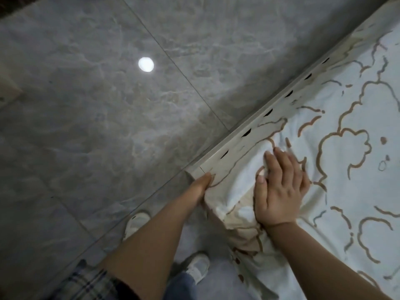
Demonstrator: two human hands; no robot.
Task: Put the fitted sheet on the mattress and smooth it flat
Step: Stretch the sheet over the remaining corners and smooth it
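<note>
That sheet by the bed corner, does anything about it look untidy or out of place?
Yes. At the corner the fitted sheet is bunched and wrinkled instead of lying flat, its beige edge lumped under the right hand, which presses flat on it. The left hand reaches down the side; its fingers are hidden. Farther along, the sheet lies smoother.

The scene is dim and greyish. A round white glare spot (146, 64) on the glossy floor tiles (86, 126) mirrors an overhead lamp. Soft shadows darken the far left corner. The right hand (279, 187) looks slightly motion-blurred, and straight edges perhaps bow near the frame's margins.
</note>
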